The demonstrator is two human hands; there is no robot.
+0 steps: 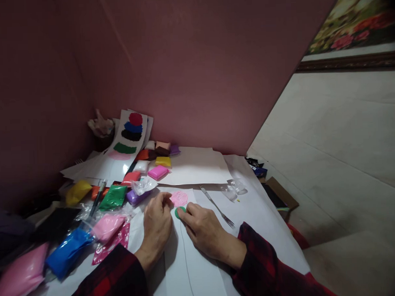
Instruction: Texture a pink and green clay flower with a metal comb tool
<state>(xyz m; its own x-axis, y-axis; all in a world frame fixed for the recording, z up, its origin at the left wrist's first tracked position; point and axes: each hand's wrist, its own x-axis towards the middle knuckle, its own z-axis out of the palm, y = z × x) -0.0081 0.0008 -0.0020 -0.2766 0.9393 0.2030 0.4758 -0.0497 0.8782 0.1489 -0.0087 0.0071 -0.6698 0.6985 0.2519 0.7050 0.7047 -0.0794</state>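
A white sheet of paper (176,269) lies before me with a thin line drawn down it. Near its top is a round patch of pink clay (179,198) with a rough surface. Just below that patch sits a small green piece of clay (178,212), pinched under the thumb and fingers of my right hand (202,227). My left hand (157,220) rests at the paper's left side, fingers curled together beside the pink patch; whatever is under its fingertips is hidden. A metal fork (217,206) lies to the right, beyond my right hand.
Bagged clay packs crowd the left, including a green pack (113,197), a blue pack (70,251) and a pink pack (22,275). A sheet with coloured shapes (127,137) leans at the back. Crumpled clear plastic (234,189) lies at the right. Pink walls stand behind.
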